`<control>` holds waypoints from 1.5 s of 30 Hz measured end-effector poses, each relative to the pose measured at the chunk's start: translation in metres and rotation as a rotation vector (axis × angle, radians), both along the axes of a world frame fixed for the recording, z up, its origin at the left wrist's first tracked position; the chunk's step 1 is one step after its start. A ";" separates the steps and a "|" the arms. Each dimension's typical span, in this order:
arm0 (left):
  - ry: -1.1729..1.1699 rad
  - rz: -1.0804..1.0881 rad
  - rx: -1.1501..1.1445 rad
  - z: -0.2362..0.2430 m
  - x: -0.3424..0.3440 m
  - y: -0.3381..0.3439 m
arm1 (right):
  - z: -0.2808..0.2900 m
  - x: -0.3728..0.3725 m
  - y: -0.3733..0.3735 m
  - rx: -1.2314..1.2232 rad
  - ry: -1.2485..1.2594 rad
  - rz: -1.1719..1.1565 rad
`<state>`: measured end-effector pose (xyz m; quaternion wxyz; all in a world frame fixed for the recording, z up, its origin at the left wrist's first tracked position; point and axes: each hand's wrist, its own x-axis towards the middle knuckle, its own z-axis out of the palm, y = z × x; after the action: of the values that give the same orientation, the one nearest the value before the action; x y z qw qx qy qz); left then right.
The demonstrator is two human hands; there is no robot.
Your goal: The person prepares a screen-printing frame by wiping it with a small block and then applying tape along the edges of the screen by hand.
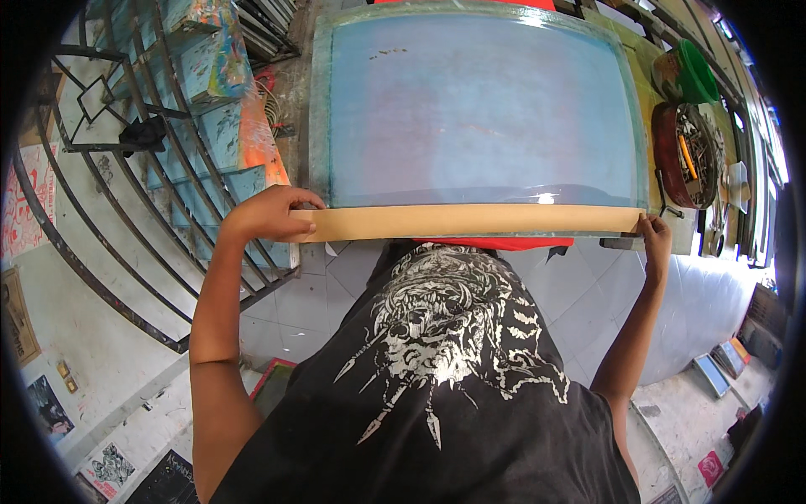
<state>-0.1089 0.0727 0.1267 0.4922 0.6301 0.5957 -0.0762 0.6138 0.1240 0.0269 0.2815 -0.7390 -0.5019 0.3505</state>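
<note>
A strip of tan tape [470, 222] stretches level along the near edge of a screen-printing frame [321, 126]. My left hand [270, 215] pinches its left end between thumb and fingers, just past the frame's left corner. At the other end, my right hand [657, 233] grips the tape with thumb and fingertips by the near right corner. The frame's mesh [478, 118] is pale blue and shiny, with a few small brown marks at the far left. Whether the tape touches the frame along its whole length, I cannot tell.
On the right stand a green tub [695, 72] and a round dark-red container [672, 160] full of small items. A black metal railing [126, 160] curves along the left, beside paint-stained blue shelves [210, 197]. Red material [512, 244] shows under the frame.
</note>
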 end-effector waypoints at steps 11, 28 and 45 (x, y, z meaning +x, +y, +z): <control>0.344 -0.038 0.216 0.002 0.039 -0.005 | -0.013 -0.006 -0.008 0.076 -0.135 0.014; 0.509 -0.030 0.313 0.001 0.066 0.006 | 0.007 -0.053 -0.004 0.109 -0.331 -0.275; 0.551 -0.076 0.383 -0.008 0.065 0.008 | -0.001 -0.063 -0.002 0.187 -0.473 -0.317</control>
<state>-0.0443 0.0806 0.1191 0.1822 0.6887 0.6858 -0.1488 0.5508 0.1219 0.0256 0.2747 -0.8402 -0.4619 0.0728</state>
